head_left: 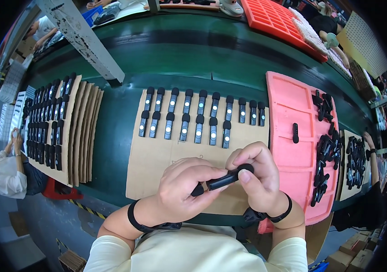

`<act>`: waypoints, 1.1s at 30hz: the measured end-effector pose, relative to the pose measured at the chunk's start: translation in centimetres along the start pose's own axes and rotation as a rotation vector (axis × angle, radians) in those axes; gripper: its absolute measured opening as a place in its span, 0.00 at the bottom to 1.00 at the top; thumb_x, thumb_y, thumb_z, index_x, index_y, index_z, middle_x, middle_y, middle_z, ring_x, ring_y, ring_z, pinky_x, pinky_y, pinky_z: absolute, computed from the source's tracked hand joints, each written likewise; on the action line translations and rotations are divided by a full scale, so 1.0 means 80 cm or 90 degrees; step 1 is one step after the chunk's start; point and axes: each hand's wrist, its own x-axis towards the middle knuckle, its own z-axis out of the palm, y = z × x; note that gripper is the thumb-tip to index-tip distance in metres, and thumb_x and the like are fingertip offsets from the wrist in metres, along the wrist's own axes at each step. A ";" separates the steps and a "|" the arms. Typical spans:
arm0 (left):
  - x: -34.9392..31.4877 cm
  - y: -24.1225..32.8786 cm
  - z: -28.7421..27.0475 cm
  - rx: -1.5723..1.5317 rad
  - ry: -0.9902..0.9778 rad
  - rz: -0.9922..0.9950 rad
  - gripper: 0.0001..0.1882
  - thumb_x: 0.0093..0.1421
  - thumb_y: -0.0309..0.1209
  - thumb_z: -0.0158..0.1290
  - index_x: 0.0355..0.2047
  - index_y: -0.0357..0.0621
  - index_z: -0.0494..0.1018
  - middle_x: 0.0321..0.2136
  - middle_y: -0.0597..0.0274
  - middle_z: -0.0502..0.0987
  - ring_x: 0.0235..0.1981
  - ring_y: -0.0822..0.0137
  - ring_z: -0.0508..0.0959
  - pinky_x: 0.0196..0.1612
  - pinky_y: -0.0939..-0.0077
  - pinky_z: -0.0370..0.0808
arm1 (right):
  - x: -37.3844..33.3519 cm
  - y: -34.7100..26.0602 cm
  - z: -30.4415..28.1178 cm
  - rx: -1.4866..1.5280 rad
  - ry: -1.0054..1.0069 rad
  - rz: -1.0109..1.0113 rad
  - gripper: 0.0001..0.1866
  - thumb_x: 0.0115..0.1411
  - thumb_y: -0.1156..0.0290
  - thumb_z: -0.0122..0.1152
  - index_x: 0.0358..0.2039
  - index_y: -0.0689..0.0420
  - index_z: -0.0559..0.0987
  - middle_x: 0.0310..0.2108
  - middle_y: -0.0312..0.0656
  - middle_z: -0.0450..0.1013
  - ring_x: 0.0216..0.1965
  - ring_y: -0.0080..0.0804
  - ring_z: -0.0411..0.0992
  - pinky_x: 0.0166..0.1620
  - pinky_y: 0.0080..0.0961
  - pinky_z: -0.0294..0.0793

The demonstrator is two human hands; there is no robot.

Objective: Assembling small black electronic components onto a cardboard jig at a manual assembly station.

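In front of my chest, my left hand is closed round a small black clip-on microphone. A second round black foam tip pokes out between its fingers; the rest of that piece is hidden. My right hand pinches the black foam cap at the microphone's right end between thumb and fingers. Just beyond both hands lies a cardboard sheet bearing two rows of similar microphones, foam ends pointing away, most with a pale round dot.
Right of the cardboard, a pink foam tray holds a loose heap of black microphones and a single one. Stacked cardboard sheets with microphones on top stand left. A metal post rises from the green bench. Other people work around it.
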 end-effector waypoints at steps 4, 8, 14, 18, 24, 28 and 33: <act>-0.001 -0.001 0.002 0.002 -0.002 0.003 0.17 0.49 0.16 0.62 0.40 0.34 0.73 0.29 0.56 0.78 0.24 0.73 0.75 0.23 0.84 0.69 | 0.000 0.003 -0.001 -0.046 -0.003 -0.030 0.09 0.66 0.72 0.50 0.41 0.59 0.61 0.31 0.42 0.67 0.31 0.22 0.62 0.38 0.21 0.65; -0.002 -0.001 0.003 0.003 -0.003 0.008 0.17 0.49 0.17 0.62 0.41 0.34 0.73 0.30 0.56 0.78 0.24 0.73 0.75 0.23 0.84 0.69 | -0.001 0.003 -0.001 -0.052 -0.007 -0.033 0.09 0.65 0.73 0.50 0.41 0.59 0.61 0.32 0.42 0.67 0.31 0.22 0.62 0.39 0.21 0.65; 0.002 0.003 -0.003 -0.034 -0.004 -0.021 0.17 0.49 0.17 0.63 0.40 0.34 0.74 0.28 0.57 0.76 0.23 0.74 0.73 0.22 0.85 0.66 | 0.003 0.005 -0.001 0.048 -0.042 0.025 0.11 0.64 0.77 0.50 0.45 0.60 0.62 0.37 0.46 0.68 0.37 0.26 0.67 0.44 0.24 0.67; 0.004 0.006 -0.007 -0.027 0.004 -0.024 0.15 0.49 0.18 0.62 0.39 0.34 0.75 0.27 0.58 0.75 0.22 0.75 0.72 0.22 0.85 0.65 | 0.014 0.014 -0.005 -0.213 -0.068 -0.136 0.13 0.62 0.79 0.51 0.48 0.62 0.65 0.41 0.48 0.69 0.43 0.32 0.69 0.49 0.27 0.68; 0.003 0.001 -0.013 0.007 -0.030 -0.026 0.14 0.51 0.20 0.61 0.39 0.34 0.75 0.26 0.58 0.75 0.21 0.74 0.70 0.23 0.82 0.66 | 0.017 -0.002 -0.007 -0.350 -0.102 -0.278 0.14 0.57 0.82 0.58 0.45 0.63 0.73 0.43 0.49 0.71 0.42 0.35 0.71 0.45 0.27 0.72; -0.005 -0.007 -0.011 0.003 -0.060 -0.062 0.15 0.54 0.20 0.58 0.42 0.35 0.72 0.30 0.56 0.75 0.26 0.72 0.71 0.28 0.78 0.68 | 0.016 -0.007 -0.016 -0.427 -0.112 -0.271 0.12 0.58 0.80 0.59 0.43 0.63 0.74 0.42 0.51 0.71 0.40 0.36 0.72 0.43 0.27 0.73; -0.033 -0.010 -0.023 -0.192 -0.003 -0.280 0.14 0.58 0.18 0.52 0.45 0.36 0.66 0.37 0.54 0.73 0.34 0.69 0.72 0.39 0.76 0.70 | 0.016 -0.015 -0.046 -0.476 -0.010 -0.117 0.11 0.55 0.81 0.63 0.40 0.61 0.76 0.40 0.47 0.74 0.38 0.34 0.74 0.38 0.24 0.74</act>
